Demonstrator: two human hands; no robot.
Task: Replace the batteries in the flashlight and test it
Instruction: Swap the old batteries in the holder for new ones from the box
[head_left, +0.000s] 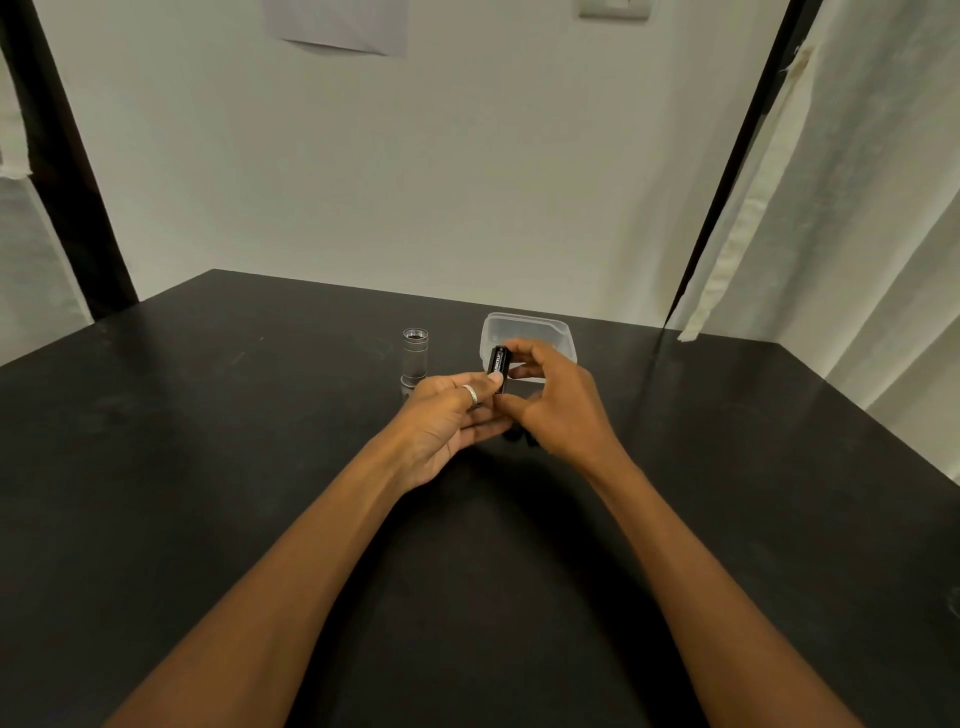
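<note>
A silver flashlight body (414, 358) stands upright on the black table (208, 441), its threaded top end open. Just right of it, both hands meet over the table. My left hand (447, 421), with a ring on one finger, pinches the lower end of a black battery holder (497, 364) with batteries in it. My right hand (556, 400) grips the same holder from the right, fingers at its top. Small dark parts (519, 439) lie on the table under my right hand, mostly hidden.
A clear plastic container (530, 332) sits right behind my hands. A white wall stands behind the table's far edge, a dark post at the left and curtains at both sides.
</note>
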